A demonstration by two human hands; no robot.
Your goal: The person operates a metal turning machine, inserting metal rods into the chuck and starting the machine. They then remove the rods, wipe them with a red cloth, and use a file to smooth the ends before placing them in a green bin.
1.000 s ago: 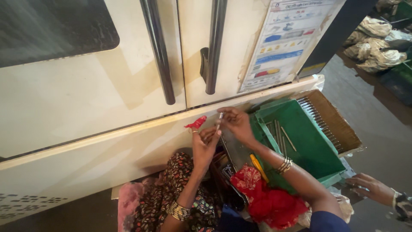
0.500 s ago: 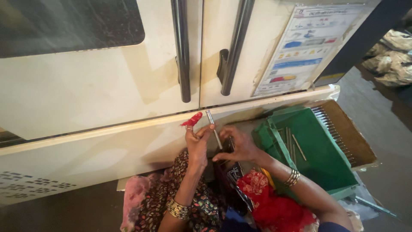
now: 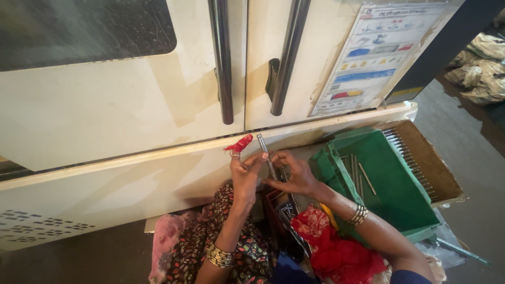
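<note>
Just below the cream machine door (image 3: 131, 115), the left hand (image 3: 245, 176) is closed, pinching a small red scrap (image 3: 239, 143) at its fingertips. Touching it on the right, the right hand (image 3: 295, 174) grips a thin metal rod (image 3: 265, 153), grey and shiny, tilted with its upper end toward the door's lower edge. Further right of the door's dark handles (image 3: 286, 58) lies a green tray (image 3: 389, 184) with a few similar rods, resting in a cardboard box (image 3: 436, 173).

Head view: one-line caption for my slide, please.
Both hands, left hand and right hand, hold a thin metal rod beside a green tray of rods.
</note>
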